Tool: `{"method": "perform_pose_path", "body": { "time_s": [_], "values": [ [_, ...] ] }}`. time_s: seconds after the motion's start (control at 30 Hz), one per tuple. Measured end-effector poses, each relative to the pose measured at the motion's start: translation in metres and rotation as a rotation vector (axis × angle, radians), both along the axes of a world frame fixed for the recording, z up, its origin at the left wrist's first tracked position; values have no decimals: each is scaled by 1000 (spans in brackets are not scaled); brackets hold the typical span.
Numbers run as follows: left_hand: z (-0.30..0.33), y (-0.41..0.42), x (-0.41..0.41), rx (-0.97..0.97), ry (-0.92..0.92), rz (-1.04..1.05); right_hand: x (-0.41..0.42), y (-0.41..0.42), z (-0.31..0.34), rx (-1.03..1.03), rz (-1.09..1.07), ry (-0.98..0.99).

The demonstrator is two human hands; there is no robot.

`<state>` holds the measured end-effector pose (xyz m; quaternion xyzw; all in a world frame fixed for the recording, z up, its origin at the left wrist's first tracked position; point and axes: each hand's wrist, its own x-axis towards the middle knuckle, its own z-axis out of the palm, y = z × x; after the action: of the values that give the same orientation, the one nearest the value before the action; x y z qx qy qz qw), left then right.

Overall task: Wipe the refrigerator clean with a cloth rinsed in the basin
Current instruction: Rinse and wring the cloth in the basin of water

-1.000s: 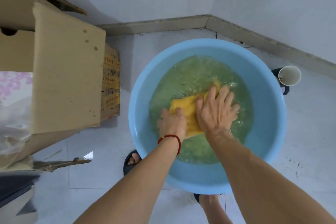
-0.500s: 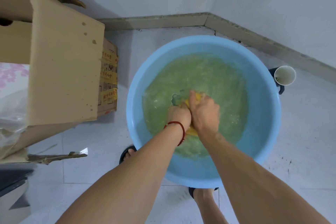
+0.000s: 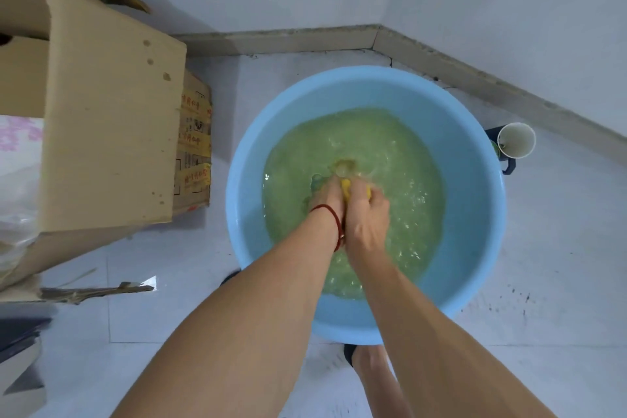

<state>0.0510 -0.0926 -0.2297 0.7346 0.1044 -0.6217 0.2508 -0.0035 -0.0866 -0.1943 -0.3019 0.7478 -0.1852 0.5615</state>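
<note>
A round light-blue basin (image 3: 475,159) stands on the white tile floor, holding greenish, rippling water. In its middle a yellow cloth (image 3: 346,187) is bunched up small, mostly hidden between my hands. My left hand (image 3: 327,198), with a red cord on the wrist, grips the cloth from the left. My right hand (image 3: 366,210) grips it from the right, knuckles up. Both hands press tight together just above the water. The refrigerator is out of view.
A large open cardboard box (image 3: 112,119) stands at the left, a smaller printed carton (image 3: 195,142) behind it. A white paper cup (image 3: 515,140) in a dark holder sits right of the basin. Walls meet in a corner beyond. My sandalled foot (image 3: 359,355) is below the basin.
The cloth lay spread under my flat right hand a second ago. Both hands have since gathered it into a tight wad and closed round it, lifting slightly from the water.
</note>
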Motion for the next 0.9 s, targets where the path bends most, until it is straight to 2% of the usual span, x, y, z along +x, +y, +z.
{"method": "perform_pose_path", "body": {
  "time_s": [0.03, 0.07, 0.13, 0.27, 0.33, 0.4, 0.5, 0.53, 0.6, 0.67, 0.7, 0.8, 0.9],
  "values": [
    [2, -1, 1, -35, -45, -43, 2, -3, 1, -21, 7, 41],
    [4, 1, 2, -23, -1, 1, 3, -7, 1, -46, 22, 73],
    [5, 6, 4, 89, -21, 11, 3, -16, 1, -78, 99, 156],
    [45, 8, 2, 106, -245, -187, -8, -30, 1, -100, 510, 451],
    [65, 11, 6, 80, -263, -188, -10, -36, 4, -124, 714, 547],
    [87, 14, 11, 18, -249, -183, -18, -44, 11, -62, 808, 602],
    [126, 11, 21, -118, -137, -177, -45, -48, 32, 75, 851, 546],
    [141, 8, 23, -157, -88, -180, -58, -46, 40, 35, 861, 547],
    [164, 4, 24, -239, -12, -206, -82, -36, 61, -193, 846, 490],
    [182, 0, 25, -316, 19, -246, -92, -23, 85, -370, 931, 263],
    [189, -2, 27, -340, 38, -250, -91, -16, 92, -382, 984, 138],
    [210, -5, 38, -322, 170, -192, -71, -6, 108, -414, 1005, -22],
    [223, 0, 60, -254, 231, -17, -49, -18, 121, -387, 919, 21]
  ]
}}
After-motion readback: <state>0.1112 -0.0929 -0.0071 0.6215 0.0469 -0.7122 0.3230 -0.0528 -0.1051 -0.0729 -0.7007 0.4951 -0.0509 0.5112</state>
